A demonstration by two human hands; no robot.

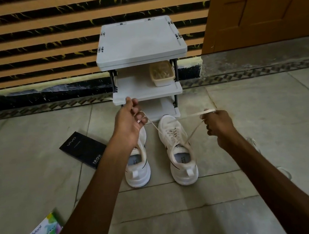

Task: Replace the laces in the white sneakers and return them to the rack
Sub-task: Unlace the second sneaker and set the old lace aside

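Note:
Two white sneakers stand side by side on the tiled floor, heels toward me. The right sneaker [178, 148] has a cream lace [186, 116] threaded through its eyelets. Both lace ends are pulled up and apart. My left hand [129, 119] pinches one end above the left sneaker [138, 168], partly covering its front. My right hand [219, 124] grips the other end, raised to the right of the right sneaker. The grey shoe rack [147, 94] stands just behind the shoes against the wall.
A beige lidded box [162, 73] sits on the rack's middle shelf. A black phone box [82, 150] lies on the floor at left, and a small colourful carton [45, 233] nearer me. A wooden door [262, 6] is at the right. Something white lies behind my right forearm.

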